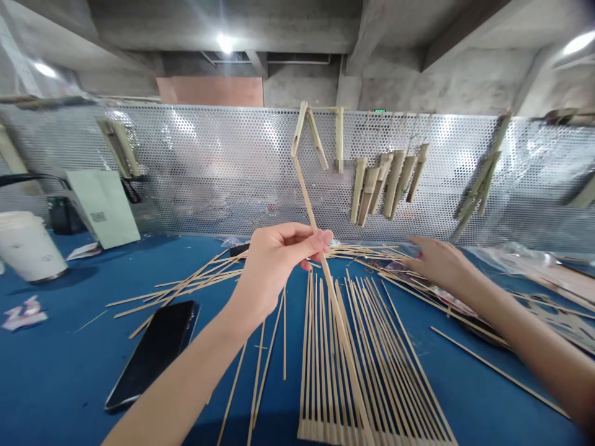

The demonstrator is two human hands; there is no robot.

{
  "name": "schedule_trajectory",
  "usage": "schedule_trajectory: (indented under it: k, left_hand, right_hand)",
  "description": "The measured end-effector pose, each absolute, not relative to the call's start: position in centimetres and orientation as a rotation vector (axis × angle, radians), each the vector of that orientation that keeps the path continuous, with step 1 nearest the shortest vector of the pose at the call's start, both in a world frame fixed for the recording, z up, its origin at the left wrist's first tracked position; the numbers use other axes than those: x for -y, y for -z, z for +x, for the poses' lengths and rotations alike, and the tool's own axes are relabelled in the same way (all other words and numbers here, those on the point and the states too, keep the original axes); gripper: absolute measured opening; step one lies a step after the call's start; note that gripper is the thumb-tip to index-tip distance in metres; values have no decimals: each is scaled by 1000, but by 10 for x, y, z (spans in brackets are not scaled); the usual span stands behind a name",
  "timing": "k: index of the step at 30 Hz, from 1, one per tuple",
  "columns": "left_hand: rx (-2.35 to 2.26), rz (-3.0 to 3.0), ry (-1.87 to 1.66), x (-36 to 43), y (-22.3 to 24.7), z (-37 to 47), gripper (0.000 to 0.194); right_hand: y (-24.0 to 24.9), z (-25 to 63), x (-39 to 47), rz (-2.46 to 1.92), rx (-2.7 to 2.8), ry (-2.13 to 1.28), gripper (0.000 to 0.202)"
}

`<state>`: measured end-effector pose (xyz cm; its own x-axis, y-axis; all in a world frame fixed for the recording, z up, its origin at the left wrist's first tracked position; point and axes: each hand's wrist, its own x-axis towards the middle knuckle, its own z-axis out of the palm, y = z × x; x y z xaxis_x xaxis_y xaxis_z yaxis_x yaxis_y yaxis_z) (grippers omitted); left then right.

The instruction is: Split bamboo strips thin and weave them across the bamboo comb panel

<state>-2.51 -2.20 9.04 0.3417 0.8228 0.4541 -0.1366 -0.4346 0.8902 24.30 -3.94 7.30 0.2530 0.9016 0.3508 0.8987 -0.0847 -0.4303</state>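
Observation:
My left hand (pixel 274 263) pinches a long pale bamboo strip (pixel 338 310) between thumb and fingers, holding it up at a slant. Below the strip, a row of thin bamboo strips (pixel 372 359) lies side by side on the blue table, joined by a pale band along the near edge. My right hand (pixel 430 257) reaches forward over a heap of loose bamboo strips (pixel 395 251) at the right. It is blurred, its fingers stretched out, and nothing shows in its grasp. A few single strips (pixel 260 371) lie to the left of the row.
A black phone (pixel 153 350) lies at the left, with a white cup (pixel 30 248) and a pale green card (pixel 103 207) behind it. Bamboo pieces (pixel 393 186) hang on the perforated metal panel (pixel 209 173). Clear plastic wrapping (pixel 525 257) sits at the right.

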Motion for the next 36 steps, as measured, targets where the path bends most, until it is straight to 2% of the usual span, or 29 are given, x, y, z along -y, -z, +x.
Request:
schedule_trajectory:
  k: [3,4,6,9,19,27,36]
  left_hand:
    - [-608,1704,-1238,21,-86,-21,17]
    - [-607,1721,-1236,21,-85,-19,16]
    - [-619,1750,-1237,22,-84,-17,15]
    - [-654,1777,-1238,24,-84,-16,15]
    - [-760,1912,-1386,40,-86,-16,12]
    - [-787,1959,-1320,44,-84,-11,18]
    - [-730,1787,-1297,41,-73,0,7]
  right_hand:
    - [-73,201,52,-1709,1799,-320,26]
    - [-75,185,57,-1488,1801,-579,26]
    - [-78,158,65,-1222,1741,-857,18]
    - [-79,139,72,-1066,1618,-1046,6]
    - [-80,136,81,-994,1510,-1084,7]
    - [-80,136,85,-1015,1490,-1056,13]
    - [-67,134,94,-1075,1490,-839,8]
